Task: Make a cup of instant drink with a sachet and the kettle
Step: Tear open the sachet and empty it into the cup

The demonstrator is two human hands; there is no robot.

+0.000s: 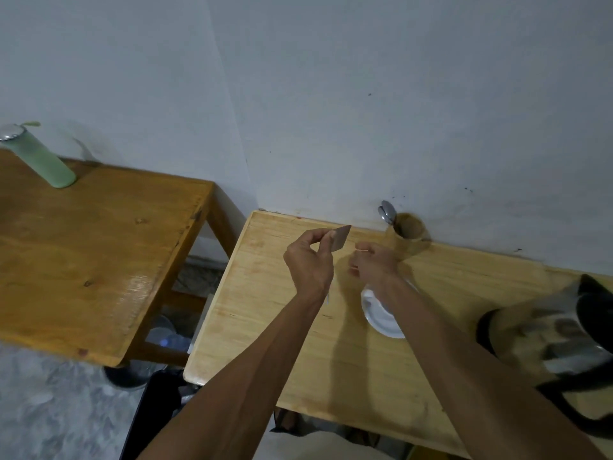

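Centrally, above the pale table, the left hand pinches the sachet between thumb and forefinger at its near end. Its long axis runs roughly left to right, the free end pointing right and slightly up towards the wall. Just beside it, the right hand is loosely curled, fingers pinched on a thin strip too blurred to identify. Below the right wrist sits a white cup on the table. A wooden holder with a spoon stands against the wall. The kettle stands at the right edge, blurred. A green bottle stands on the darker table to the left.
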